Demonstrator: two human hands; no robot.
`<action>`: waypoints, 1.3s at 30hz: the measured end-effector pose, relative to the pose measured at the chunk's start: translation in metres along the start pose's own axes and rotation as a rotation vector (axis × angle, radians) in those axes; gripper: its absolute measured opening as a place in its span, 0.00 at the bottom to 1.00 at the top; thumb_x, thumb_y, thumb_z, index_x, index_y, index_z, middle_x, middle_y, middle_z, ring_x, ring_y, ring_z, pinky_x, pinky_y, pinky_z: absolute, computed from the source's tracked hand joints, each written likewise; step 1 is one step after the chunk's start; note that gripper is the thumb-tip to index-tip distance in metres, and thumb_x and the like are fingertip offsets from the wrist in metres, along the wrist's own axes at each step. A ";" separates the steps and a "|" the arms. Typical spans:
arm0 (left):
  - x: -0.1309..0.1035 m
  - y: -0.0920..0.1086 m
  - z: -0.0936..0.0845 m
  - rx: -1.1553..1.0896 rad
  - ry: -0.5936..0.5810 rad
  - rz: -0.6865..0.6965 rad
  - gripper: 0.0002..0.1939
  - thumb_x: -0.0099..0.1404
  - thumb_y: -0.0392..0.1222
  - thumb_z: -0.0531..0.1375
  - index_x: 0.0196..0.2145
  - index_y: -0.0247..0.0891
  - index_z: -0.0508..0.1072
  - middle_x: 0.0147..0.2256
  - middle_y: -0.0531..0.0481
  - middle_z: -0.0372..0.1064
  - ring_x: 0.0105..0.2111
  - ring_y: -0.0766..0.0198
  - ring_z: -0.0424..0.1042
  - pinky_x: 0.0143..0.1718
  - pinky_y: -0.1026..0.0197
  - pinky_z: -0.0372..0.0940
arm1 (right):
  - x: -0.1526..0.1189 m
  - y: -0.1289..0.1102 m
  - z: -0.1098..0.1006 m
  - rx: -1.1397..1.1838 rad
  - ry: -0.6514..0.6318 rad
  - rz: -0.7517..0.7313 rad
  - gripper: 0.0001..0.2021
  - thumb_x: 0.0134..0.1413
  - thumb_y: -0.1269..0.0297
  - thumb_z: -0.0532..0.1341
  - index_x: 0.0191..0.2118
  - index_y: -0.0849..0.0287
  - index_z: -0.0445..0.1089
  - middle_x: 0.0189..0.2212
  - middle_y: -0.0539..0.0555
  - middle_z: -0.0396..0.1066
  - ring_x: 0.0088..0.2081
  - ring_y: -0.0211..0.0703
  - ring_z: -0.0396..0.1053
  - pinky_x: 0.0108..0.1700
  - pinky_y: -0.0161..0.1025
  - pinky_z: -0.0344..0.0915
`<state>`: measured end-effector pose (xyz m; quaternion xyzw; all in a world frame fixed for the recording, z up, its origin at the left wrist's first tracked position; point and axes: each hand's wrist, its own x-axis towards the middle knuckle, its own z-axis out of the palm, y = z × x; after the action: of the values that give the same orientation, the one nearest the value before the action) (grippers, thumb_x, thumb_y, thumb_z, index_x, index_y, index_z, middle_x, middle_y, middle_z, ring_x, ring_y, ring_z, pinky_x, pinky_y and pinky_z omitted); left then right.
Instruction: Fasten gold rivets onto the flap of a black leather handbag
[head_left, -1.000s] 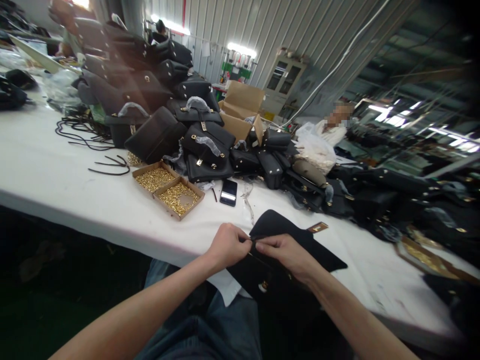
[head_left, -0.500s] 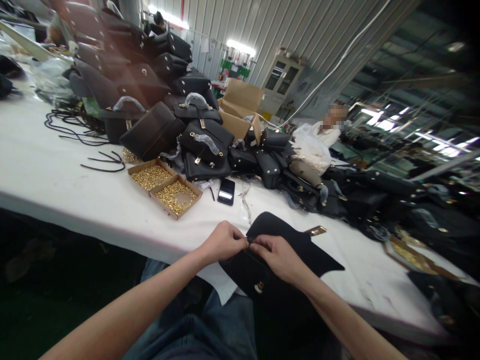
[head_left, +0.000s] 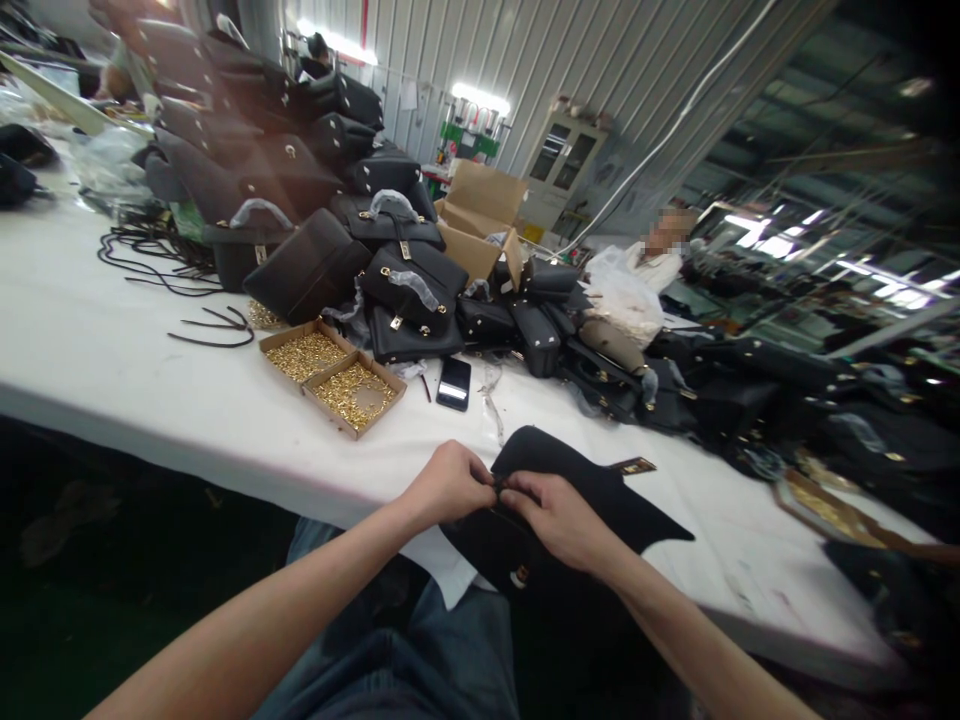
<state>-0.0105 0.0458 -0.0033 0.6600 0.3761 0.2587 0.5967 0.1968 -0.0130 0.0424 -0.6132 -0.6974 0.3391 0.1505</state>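
A black handbag (head_left: 592, 500) lies over the table's front edge and my lap, its flap spread out to the right. On the strip at its far side sits a gold metal plate (head_left: 636, 466). A small gold fitting (head_left: 519, 573) shows on its near panel. My left hand (head_left: 452, 485) is closed, thumb and fingers pinching the bag at its upper left edge. Directly beside it my right hand (head_left: 559, 510) pinches the same spot, the fingertips of both hands almost meeting. Any small part between the fingertips is hidden.
Two cardboard trays (head_left: 306, 383) of small gold hardware sit left of a phone (head_left: 454, 384). Behind them are piled black handbags (head_left: 416, 280) and an open carton (head_left: 480, 215). Dark cords (head_left: 214, 328) lie at left. Across the table is a person (head_left: 660, 250); more bags (head_left: 750, 390) lie right.
The phone's screen has gone from lit to dark. Both hands stay pinched at the same spot on the bag; the view has shifted very slightly.
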 end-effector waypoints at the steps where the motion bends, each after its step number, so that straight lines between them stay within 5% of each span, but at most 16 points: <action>1: 0.001 0.000 0.001 0.004 0.005 0.000 0.09 0.53 0.39 0.65 0.28 0.31 0.84 0.20 0.53 0.68 0.23 0.67 0.64 0.23 0.64 0.53 | -0.001 0.000 -0.001 0.008 0.001 -0.002 0.13 0.71 0.57 0.61 0.36 0.55 0.78 0.31 0.50 0.78 0.35 0.48 0.72 0.37 0.43 0.63; 8: 0.004 0.001 0.003 -0.002 0.011 -0.018 0.10 0.51 0.38 0.66 0.30 0.31 0.85 0.21 0.52 0.71 0.23 0.66 0.66 0.24 0.65 0.55 | -0.007 -0.002 -0.005 0.134 -0.049 0.011 0.10 0.64 0.60 0.67 0.48 0.56 0.82 0.43 0.52 0.83 0.45 0.54 0.78 0.47 0.44 0.69; 21: 0.003 -0.005 0.004 -0.067 -0.023 -0.006 0.12 0.52 0.40 0.66 0.31 0.30 0.85 0.23 0.51 0.71 0.24 0.66 0.66 0.25 0.65 0.55 | -0.006 -0.006 -0.003 0.010 0.034 -0.033 0.08 0.64 0.64 0.64 0.40 0.58 0.82 0.34 0.52 0.82 0.38 0.50 0.76 0.39 0.41 0.66; 31: -0.004 -0.002 0.006 0.114 0.004 0.005 0.15 0.54 0.44 0.65 0.32 0.31 0.86 0.23 0.48 0.73 0.26 0.62 0.69 0.24 0.64 0.54 | -0.005 -0.002 -0.011 -0.138 -0.020 -0.209 0.08 0.66 0.68 0.62 0.34 0.57 0.75 0.30 0.49 0.74 0.32 0.42 0.71 0.36 0.39 0.60; 39: -0.014 0.005 -0.002 0.187 0.004 0.006 0.16 0.56 0.47 0.65 0.34 0.31 0.87 0.25 0.48 0.75 0.29 0.61 0.69 0.28 0.64 0.57 | -0.002 -0.010 -0.027 -0.123 -0.213 -0.249 0.10 0.72 0.66 0.60 0.41 0.56 0.80 0.36 0.51 0.80 0.39 0.45 0.76 0.44 0.39 0.65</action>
<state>-0.0197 0.0357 0.0038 0.7134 0.3979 0.2254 0.5310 0.2070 -0.0077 0.0692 -0.4907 -0.7994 0.3375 0.0790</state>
